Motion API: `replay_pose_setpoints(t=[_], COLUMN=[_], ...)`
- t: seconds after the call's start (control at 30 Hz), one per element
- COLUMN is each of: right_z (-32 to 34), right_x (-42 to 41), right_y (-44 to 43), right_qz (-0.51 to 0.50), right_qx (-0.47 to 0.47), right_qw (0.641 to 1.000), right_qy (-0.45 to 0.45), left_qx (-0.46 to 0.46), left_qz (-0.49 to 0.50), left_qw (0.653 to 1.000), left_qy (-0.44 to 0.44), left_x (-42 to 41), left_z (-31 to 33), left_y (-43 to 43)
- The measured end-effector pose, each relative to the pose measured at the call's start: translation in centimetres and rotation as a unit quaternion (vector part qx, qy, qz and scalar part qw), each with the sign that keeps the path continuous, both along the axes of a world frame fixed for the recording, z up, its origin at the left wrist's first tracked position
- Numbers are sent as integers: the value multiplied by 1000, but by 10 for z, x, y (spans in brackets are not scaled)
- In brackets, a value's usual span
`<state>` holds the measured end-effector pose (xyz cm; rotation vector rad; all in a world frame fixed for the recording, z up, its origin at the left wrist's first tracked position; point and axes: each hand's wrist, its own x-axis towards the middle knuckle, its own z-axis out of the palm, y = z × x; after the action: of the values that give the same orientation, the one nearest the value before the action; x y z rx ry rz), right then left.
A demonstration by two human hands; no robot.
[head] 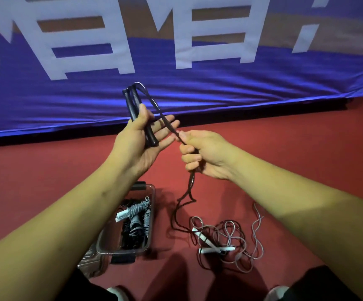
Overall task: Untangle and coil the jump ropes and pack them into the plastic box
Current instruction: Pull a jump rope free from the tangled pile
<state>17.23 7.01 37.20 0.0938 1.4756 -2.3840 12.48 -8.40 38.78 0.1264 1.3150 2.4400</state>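
1. the left hand (141,140) holds the two black handles (132,101) side by side; its thumb (142,114) pins them against the palm while the left fingers (161,135) lie almost straight and spread behind them.
2. the right hand (204,153) is closed in a fist on the doubled black cord (162,115); its fingers (189,158) curl fully round the strands.
3. the handles' long axis runs up and away from the left fingers; the cord leaves their far tips, slants down across the left fingertips and enters the right fist just beside them; the two hands nearly touch.
4. below the right fingers the cord hangs free, then trails on the floor toward the loose grey rope (226,235) with white handles (206,240); i cannot tell whether the two are snagged.
5. judgement: the step in hand looks like coiling the black rope; the right hand is nearer the slack, so it would feed each turn, wound either across the handles' axis or in loops along it.
6. the plastic box (152,216) sits well below the left wrist, open, with bundled ropes (132,213) already inside.
7. the surface is a red sports floor (285,137); beyond the fingers hangs a blue banner (198,88) with large white characters.
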Motion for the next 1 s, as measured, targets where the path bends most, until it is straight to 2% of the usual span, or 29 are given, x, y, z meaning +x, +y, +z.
replay_pose_setpoints(t=[0.2, 0.33, 0.43, 0.5, 0.57, 0.67, 0.8, 0.9, 1.0], right_z=[-17, -19, -15, -13, -11, -8, -2, 5, 12], right_x=[2, 7, 6, 6, 9, 15, 24, 26, 27], right_y=[-16, -31, -41, -42, -40, -40, -48, -50, -41], right_qz=[-29, 0, 9, 10, 16, 42, 92, 111, 142], right_qx=[131, 212, 239, 260, 290, 350, 337, 308, 313], right_qw=[991, 977, 971, 966, 957, 934, 935, 943, 936], right_qy=[5, 4, 3, 7, 22, 57, 60, 57, 72], left_qx=[58, 12, -47, -68, -52, -39, -68, -125, -269], left_qz=[77, 53, 51, 61, 50, 59, 128, 203, 282], left_qw=[994, 997, 997, 995, 995, 997, 989, 971, 918], left_qy=[-58, -58, -33, -51, -72, -45, -8, 11, 73], left_x=[1, 0, -2, -4, -4, -8, -27, -39, -50], left_z=[1, -5, -7, -8, -10, -12, -12, -15, -16], left_y=[9, 12, 12, 11, 10, 9, 0, -12, -28])
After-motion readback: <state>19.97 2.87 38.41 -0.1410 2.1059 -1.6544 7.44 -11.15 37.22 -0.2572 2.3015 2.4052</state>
